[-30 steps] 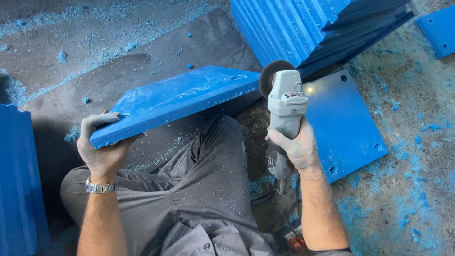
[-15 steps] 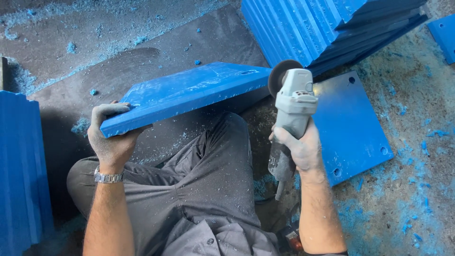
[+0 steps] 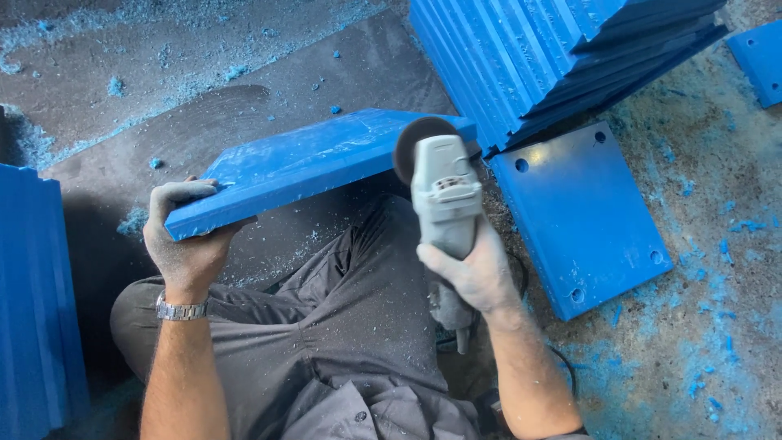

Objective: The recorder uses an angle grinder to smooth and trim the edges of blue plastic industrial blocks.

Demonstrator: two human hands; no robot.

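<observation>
The dusty grey floor point(image 3: 244, 73) fills the view, strewn with blue shavings point(image 3: 692, 358) that lie thickest along the right side and in a band across the upper left. At the upper right a large stack of blue panels point(image 3: 554, 57) leans in overlapping layers, and a second stack of blue panels point(image 3: 32, 301) stands along the left edge. Just below the leaning stack, a flat blue plate point(image 3: 582, 216) with holes near its corners lies on the floor, and a corner of another blue piece point(image 3: 762, 57) shows at the far right edge. The person sits low, grey trousers point(image 3: 326, 326) filling the lower middle, one knee raised beneath the work. Across that knee, tilted with its far end higher, rests a blue panel point(image 3: 326, 159), its surface speckled with dust. The left hand point(image 3: 187, 240) has its grip clenched on the panel's near left corner, thumb on top and fingers curled under the edge; a metal wristwatch point(image 3: 181, 310) sits on that wrist. The right hand point(image 3: 472, 273) is wrapped firmly around the body of a grey angle grinder point(image 3: 446, 204), whose dark round disc point(image 3: 419, 145) touches the panel's right-hand edge near its far corner. A dark cable point(image 3: 562, 367) loops on the floor beside the right forearm.
</observation>
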